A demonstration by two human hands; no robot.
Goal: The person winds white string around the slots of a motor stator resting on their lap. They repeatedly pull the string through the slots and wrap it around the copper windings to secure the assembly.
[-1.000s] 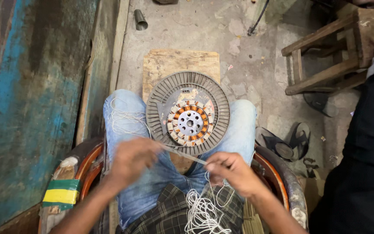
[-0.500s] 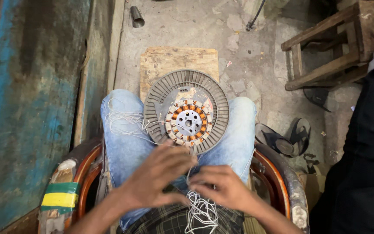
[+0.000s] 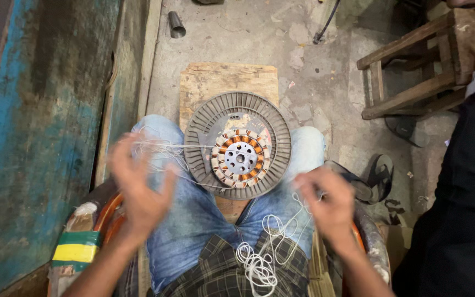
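Fan stator rests across the person's knees, braced for lacing; left hand and right hand set wide apart, each pinching white thread taut; slack pools in lap.

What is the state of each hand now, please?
Left hand: blurred, fingers spread, white thread running at it; grip cannot be told.
Right hand: curled, thread at it; grip cannot be told.
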